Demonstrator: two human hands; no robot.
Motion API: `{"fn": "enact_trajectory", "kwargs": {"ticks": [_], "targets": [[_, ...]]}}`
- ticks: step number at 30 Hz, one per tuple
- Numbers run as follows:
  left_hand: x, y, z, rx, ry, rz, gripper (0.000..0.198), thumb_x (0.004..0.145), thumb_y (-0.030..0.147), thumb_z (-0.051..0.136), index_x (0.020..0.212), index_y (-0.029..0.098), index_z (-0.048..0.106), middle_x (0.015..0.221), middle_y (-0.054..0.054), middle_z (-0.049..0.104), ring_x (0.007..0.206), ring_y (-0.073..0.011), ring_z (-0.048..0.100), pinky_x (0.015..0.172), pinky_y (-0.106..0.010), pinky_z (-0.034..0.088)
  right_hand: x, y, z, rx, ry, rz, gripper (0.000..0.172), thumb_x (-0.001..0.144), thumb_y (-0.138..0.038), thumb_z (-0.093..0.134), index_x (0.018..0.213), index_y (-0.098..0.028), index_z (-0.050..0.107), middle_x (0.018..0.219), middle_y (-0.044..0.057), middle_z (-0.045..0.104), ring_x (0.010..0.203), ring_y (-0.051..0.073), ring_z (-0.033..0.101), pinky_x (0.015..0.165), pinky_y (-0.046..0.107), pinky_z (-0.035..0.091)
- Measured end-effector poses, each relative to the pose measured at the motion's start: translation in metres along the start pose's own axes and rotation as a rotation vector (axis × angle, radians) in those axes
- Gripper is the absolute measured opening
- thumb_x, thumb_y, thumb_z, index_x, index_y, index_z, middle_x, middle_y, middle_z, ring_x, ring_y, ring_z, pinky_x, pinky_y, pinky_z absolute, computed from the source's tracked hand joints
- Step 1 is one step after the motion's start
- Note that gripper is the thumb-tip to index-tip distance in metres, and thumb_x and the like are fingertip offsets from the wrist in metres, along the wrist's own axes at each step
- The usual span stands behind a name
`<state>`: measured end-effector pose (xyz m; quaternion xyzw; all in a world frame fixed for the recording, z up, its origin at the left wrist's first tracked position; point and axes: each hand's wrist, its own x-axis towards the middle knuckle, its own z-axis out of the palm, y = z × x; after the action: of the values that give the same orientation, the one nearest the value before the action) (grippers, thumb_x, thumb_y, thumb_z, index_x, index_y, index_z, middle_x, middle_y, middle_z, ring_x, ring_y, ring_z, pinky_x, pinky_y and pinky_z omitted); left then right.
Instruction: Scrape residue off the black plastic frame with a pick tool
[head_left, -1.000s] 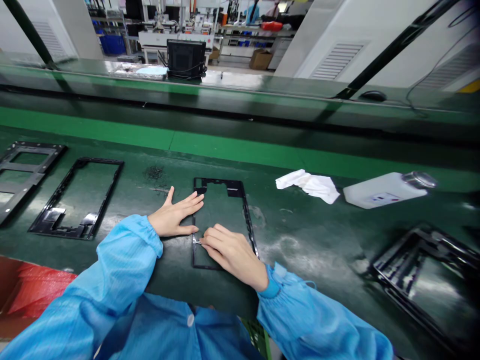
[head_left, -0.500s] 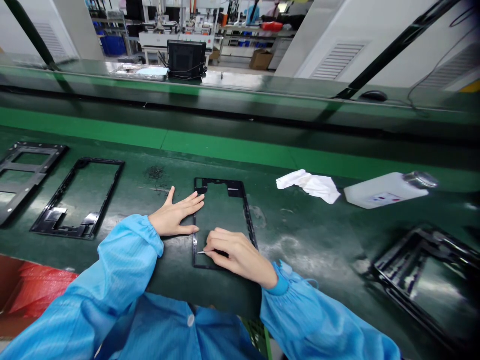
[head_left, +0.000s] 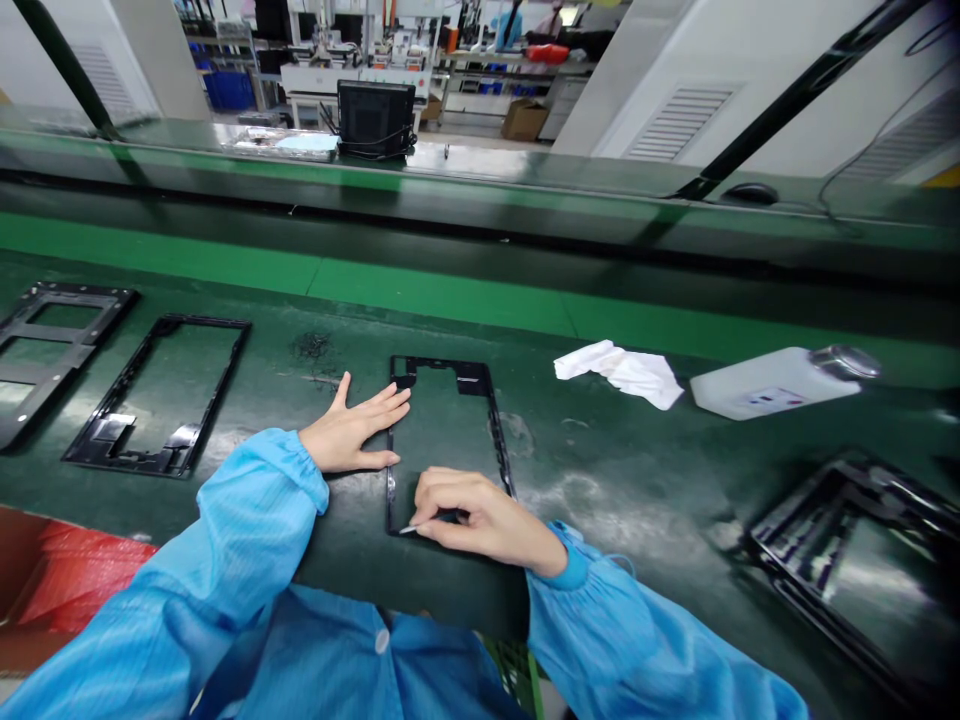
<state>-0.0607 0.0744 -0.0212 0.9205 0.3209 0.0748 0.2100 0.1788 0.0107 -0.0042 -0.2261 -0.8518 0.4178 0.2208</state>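
A black rectangular plastic frame [head_left: 474, 378] lies flat on the dark green bench in front of me. My left hand [head_left: 351, 432] is spread flat, palm down, with its fingertips on the frame's left side. My right hand [head_left: 480, 512] pinches a thin, pale, pointed tool [head_left: 408, 530] between thumb and fingers. The tip of this tool meets the frame's lower left corner. Most of the tool is hidden inside my fingers, so I cannot tell its exact kind. Part of the frame's lower right is covered by my right hand.
Left of me lie another black frame [head_left: 157, 463] and a grey-black panel [head_left: 71, 343]. Black shavings [head_left: 311, 346] are scattered beyond my left hand. A white cloth [head_left: 622, 370], a white bottle [head_left: 772, 384] on its side and stacked black frames [head_left: 795, 590] are to the right.
My right hand has slid the pale tool toward me along the frame's left edge, down to the lower corner. The left hand and the frame stay in place.
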Motion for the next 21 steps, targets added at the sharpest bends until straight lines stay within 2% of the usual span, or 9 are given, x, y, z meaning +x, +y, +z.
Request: {"fn": "enact_trajectory", "kwargs": {"ticks": [5,7,9,11,13,17,19,21], "targets": [[0.0,0.002,-0.002,-0.01,0.031,0.006,0.071,0.094,0.047,0.052,0.152,0.028,0.017,0.157,-0.009,0.017,0.146,-0.0268,0.01,0.106,-0.061,-0.021,0.0,0.005,0.0,-0.178,0.299,0.108,0.018,0.097,-0.027,0.051,0.089,-0.018,0.064,0.086,0.006,0.062,0.084,0.018,0.059,0.074,0.03,0.047],[0.001,0.006,-0.006,-0.036,0.069,-0.006,0.055,0.097,0.045,0.047,0.147,0.028,0.034,0.158,-0.007,0.015,0.147,-0.0269,0.003,0.109,-0.061,-0.014,-0.001,0.008,0.001,-0.252,0.344,0.113,0.016,0.097,-0.026,0.049,0.091,-0.019,0.063,0.088,0.006,0.062,0.085,0.019,0.059,0.075,0.03,0.047],[0.002,0.012,-0.011,-0.081,0.084,-0.012,0.037,0.101,0.041,0.038,0.131,0.028,0.056,0.158,-0.003,0.015,0.147,-0.0265,-0.001,0.112,-0.06,-0.008,-0.001,0.01,0.002,-0.312,0.378,0.108,0.015,0.097,-0.026,0.049,0.092,-0.02,0.062,0.088,0.006,0.062,0.085,0.019,0.059,0.075,0.03,0.048],[0.004,0.018,-0.013,-0.123,0.058,-0.005,0.037,0.102,0.041,0.035,0.111,0.027,0.068,0.157,0.001,0.02,0.147,-0.0261,-0.002,0.114,-0.059,-0.005,-0.001,0.011,0.003,-0.359,0.403,0.1,0.013,0.097,-0.025,0.05,0.094,-0.02,0.062,0.088,0.006,0.062,0.085,0.019,0.059,0.074,0.03,0.048],[0.006,0.023,-0.012,-0.145,0.038,0.009,0.036,0.101,0.042,0.039,0.099,0.025,0.07,0.155,0.001,0.027,0.147,-0.0255,0.0,0.115,-0.058,-0.004,-0.001,0.01,0.003,-0.395,0.409,0.095,0.012,0.097,-0.025,0.05,0.096,-0.02,0.061,0.089,0.007,0.062,0.085,0.019,0.059,0.074,0.031,0.049],[0.007,0.024,-0.01,-0.142,0.053,0.055,0.032,0.1,0.039,0.043,0.086,0.022,0.067,0.15,0.001,0.038,0.147,-0.0233,0.005,0.116,-0.056,-0.001,-0.001,0.01,0.003,-0.42,0.407,0.104,0.01,0.096,-0.024,0.051,0.1,-0.02,0.06,0.093,0.007,0.061,0.089,0.02,0.057,0.076,0.032,0.048],[0.002,0.017,-0.014,-0.096,0.094,0.055,0.031,0.1,0.037,0.042,0.086,0.021,0.064,0.148,-0.001,0.042,0.147,-0.0232,0.011,0.116,-0.056,-0.002,-0.002,0.009,0.003,-0.418,0.422,0.115,0.01,0.097,-0.024,0.051,0.1,-0.02,0.06,0.094,0.007,0.06,0.09,0.02,0.057,0.077,0.032,0.047],[-0.005,0.005,-0.021,0.005,0.195,-0.007,0.028,0.099,0.035,0.043,0.085,0.02,0.063,0.143,-0.004,0.049,0.146,-0.0243,0.017,0.115,-0.058,-0.006,-0.002,0.009,0.003,-0.42,0.407,0.117,0.011,0.097,-0.024,0.05,0.1,-0.02,0.06,0.094,0.007,0.06,0.091,0.019,0.057,0.077,0.031,0.047]]}}
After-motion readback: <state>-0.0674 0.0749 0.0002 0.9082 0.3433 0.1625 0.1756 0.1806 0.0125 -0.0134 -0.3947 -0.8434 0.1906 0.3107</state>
